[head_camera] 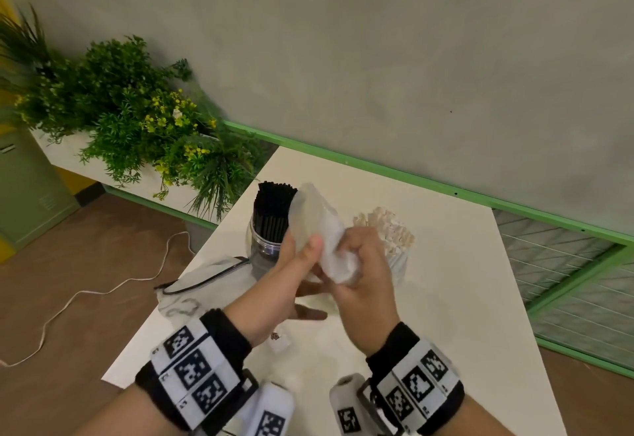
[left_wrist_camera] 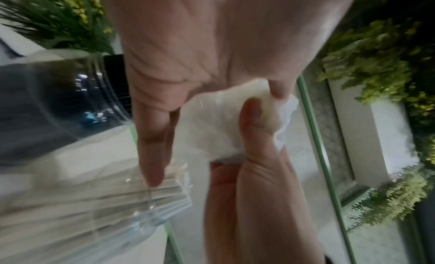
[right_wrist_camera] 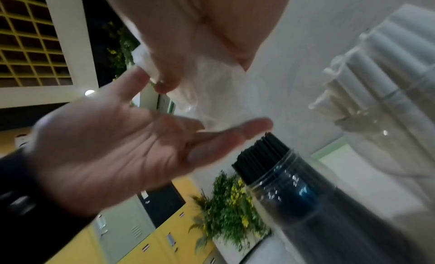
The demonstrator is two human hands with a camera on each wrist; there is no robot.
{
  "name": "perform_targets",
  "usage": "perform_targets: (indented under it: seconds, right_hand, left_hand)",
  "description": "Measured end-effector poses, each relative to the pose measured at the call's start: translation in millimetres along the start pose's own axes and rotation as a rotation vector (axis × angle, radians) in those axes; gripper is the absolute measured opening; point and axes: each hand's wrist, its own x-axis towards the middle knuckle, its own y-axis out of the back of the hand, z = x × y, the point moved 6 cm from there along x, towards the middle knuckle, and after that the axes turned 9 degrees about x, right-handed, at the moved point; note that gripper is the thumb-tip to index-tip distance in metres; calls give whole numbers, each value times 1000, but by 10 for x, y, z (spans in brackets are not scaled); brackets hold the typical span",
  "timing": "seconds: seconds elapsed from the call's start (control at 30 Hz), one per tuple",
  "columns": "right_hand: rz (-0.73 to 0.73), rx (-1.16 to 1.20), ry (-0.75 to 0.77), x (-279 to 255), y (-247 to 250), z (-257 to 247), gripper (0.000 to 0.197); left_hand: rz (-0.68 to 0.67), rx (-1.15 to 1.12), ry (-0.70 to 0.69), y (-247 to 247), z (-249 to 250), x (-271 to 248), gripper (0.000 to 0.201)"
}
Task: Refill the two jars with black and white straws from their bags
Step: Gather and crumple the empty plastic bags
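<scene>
Over the white table (head_camera: pixel 453 305), my right hand (head_camera: pixel 367 264) grips a crumpled, empty clear plastic bag (head_camera: pixel 319 219). My left hand (head_camera: pixel 295 274) lies beside it with fingers straight, its thumb touching the bag. In the right wrist view the left hand (right_wrist_camera: pixel 113 147) shows an open palm under the bag (right_wrist_camera: pixel 212 85). Behind the hands stand two clear jars: one on the left full of black straws (head_camera: pixel 274 205) and one on the right holding white straws (head_camera: pixel 387 226). The right hand hides most of the white jar.
A second empty bag with a black edge (head_camera: pixel 202 281) lies flat on the table's left side, next to the black jar. A small scrap (head_camera: pixel 279 337) lies near my wrists. Plants (head_camera: pixel 137 109) stand left of the table, a cable (head_camera: pixel 103 291) runs across the floor, and a green mesh rail (head_camera: pixel 566 281) lines the right.
</scene>
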Motion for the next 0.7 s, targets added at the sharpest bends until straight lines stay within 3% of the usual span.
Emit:
perform_targets:
  seconds: [0.1,0.2,0.3,0.4,0.47,0.53,0.63,0.7]
  right_hand:
    - [-84,223,-225,-109,-105,66,23]
    - [-139,248,-309,-73,-98,68,42]
    - [-181,120,-194,-40,-79,-34,53]
    - [-190,-298,94,-65,-19,-132,68]
    - [-293,-436,171,-79,-62,-139,61]
    - [-348,-418,145,-64,-77,-98,46]
    - [-357,-194,-5,-60,-67,-32,26]
    - [-364,36,-184,-71,-74,32,23]
  left_hand:
    - [99,-107,-52,19,146,40,76]
    - [143,-145,-62,38,196,84,53]
    - [235,-214,-18,130,143,154,52]
    - [366,-213,-40,300,96,192,54]
    - [347,-158,-71,316,104,193,50]
    - [301,-107,-81,285,111,175,43]
    - [238,-71,-78,243,123,153,35]
    - [188,-72,-92,213,152,143,36]
